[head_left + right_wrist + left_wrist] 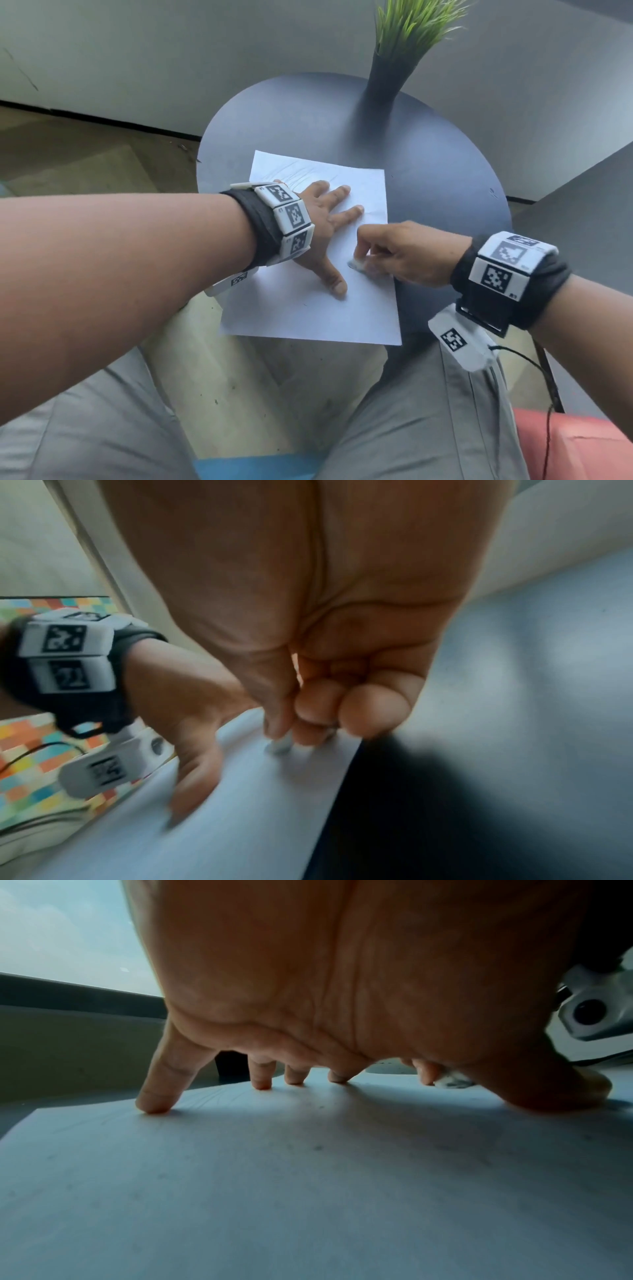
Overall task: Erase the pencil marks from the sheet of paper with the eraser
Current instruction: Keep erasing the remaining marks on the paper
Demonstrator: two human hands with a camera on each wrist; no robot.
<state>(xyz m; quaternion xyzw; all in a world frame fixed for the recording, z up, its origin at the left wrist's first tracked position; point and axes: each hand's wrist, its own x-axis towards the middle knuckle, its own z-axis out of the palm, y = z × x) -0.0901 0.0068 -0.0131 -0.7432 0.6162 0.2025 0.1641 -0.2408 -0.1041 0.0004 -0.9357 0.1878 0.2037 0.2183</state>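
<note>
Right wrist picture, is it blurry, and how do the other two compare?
Right wrist view: smeared by motion blur, eraser barely readable. Left wrist view: sharper, palm shadowing the paper. Head view: mostly clear, evenly lit, edges bent by the wide lens.

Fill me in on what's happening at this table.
A person is erasing pencil marks from a paper on a round table. The left hand lies flat, pressing the paper down. The right hand pinches an eraser against the paper. Faint pencil marks show at the far edge.
</note>
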